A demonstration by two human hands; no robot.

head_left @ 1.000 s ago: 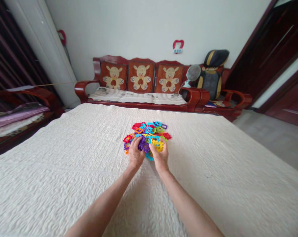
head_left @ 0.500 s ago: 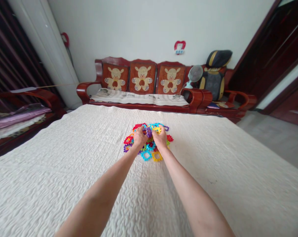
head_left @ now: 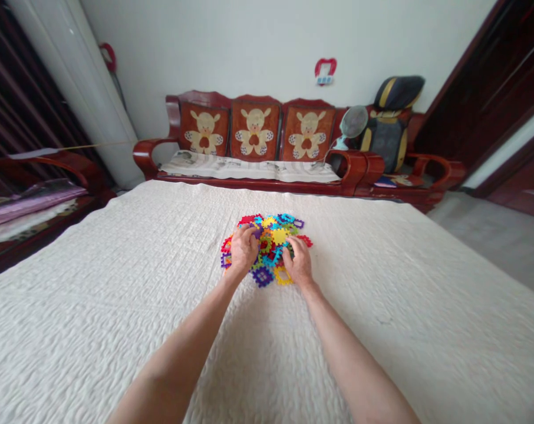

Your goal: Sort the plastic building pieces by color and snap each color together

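Observation:
A heap of colourful plastic building pieces with toothed edges lies under both hands on the pale quilted cover (head_left: 161,306). My left hand (head_left: 244,248) is closed at the left side of the heap, with a purple toothed piece (head_left: 257,231) at its fingertips. My right hand (head_left: 299,260) is over the right side, its thumb and forefinger apart beside a blue piece (head_left: 273,257). Between the hands lies a solid yellow piece (head_left: 279,237). A purple square frame (head_left: 262,277) and a yellow frame (head_left: 283,275) lie at the near edge. My palms hide some pieces.
Beyond the covered surface stands a wooden sofa (head_left: 244,185) with bear-patterned cushions (head_left: 255,132). A small fan (head_left: 354,122) and a massage seat pad (head_left: 384,141) are at the right. Another wooden armchair (head_left: 83,168) stands at the left.
My hands have moved apart; the right came nearer and off the yellow piece. A purple frame now lies at the near edge where a blue one was. The view has shifted slightly.

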